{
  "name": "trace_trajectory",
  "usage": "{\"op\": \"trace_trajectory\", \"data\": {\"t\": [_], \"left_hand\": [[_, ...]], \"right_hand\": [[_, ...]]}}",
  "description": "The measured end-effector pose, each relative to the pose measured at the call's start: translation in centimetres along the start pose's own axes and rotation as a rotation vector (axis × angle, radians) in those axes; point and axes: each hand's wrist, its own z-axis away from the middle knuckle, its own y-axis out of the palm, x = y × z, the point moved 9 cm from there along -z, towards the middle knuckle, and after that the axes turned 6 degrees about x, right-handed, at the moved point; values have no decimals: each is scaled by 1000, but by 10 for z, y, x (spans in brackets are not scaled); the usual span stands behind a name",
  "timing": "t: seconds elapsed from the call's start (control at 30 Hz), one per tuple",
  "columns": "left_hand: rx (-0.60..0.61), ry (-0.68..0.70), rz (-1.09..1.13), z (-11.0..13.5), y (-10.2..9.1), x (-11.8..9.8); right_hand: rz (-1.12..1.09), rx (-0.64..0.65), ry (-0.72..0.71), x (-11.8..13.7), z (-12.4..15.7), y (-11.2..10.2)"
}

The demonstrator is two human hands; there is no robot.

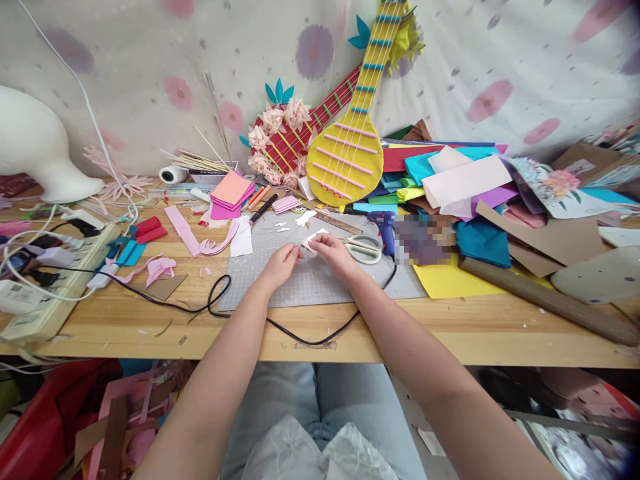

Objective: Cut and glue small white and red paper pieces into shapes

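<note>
Over the grey cutting mat (245, 287), my two hands are close together with a small gap between them. My right hand (334, 255) pinches a small white paper piece (311, 239) between thumb and fingers. My left hand (281, 267) is closed, its fingertips pressed together; whatever it may hold is too small to make out. White-handled scissors (365, 249) lie just right of my right hand, beside a blue glue gun (385, 232). Small white scraps (305, 217) and a ruler (340, 223) are on the mat beyond my hands.
A black cable (305, 339) loops across the table's front. Left are a power strip (75, 267) and pink strips (181, 230). Behind stand a yellow lute-shaped craft (345, 163) and a red one (280, 143). Coloured felt and paper (465, 180) and a brown stick (545, 300) lie right.
</note>
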Motion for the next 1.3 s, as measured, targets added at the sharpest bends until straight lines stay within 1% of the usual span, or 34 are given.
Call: {"op": "trace_trajectory", "data": {"t": [0.07, 0.17, 0.27, 0.37, 0.57, 0.7, 0.83, 1.0, 1.3], "left_hand": [[30, 2, 23, -1, 3, 1], [44, 4, 43, -1, 4, 2], [43, 20, 36, -1, 4, -1], [30, 35, 18, 0, 3, -3], [2, 46, -52, -1, 1, -5], [-18, 59, -162, 1, -1, -10], [-55, 77, -282, 4, -2, -19], [-69, 69, -357, 6, -2, -24], [-65, 57, -345, 7, -2, -24]], "right_hand": [[-12, -15, 12, -2, 0, -2], [-97, -40, 15, -3, 0, -3], [-182, -25, 2, -2, 0, -1], [-217, -7, -12, 0, 0, 1], [-242, 12, -12, 1, 1, 2], [-264, -14, 22, 1, 3, 2], [-240, -81, 70, -4, 3, 1], [-156, -168, 52, -6, -1, -2], [-135, -193, 46, -6, -4, -2]]}}
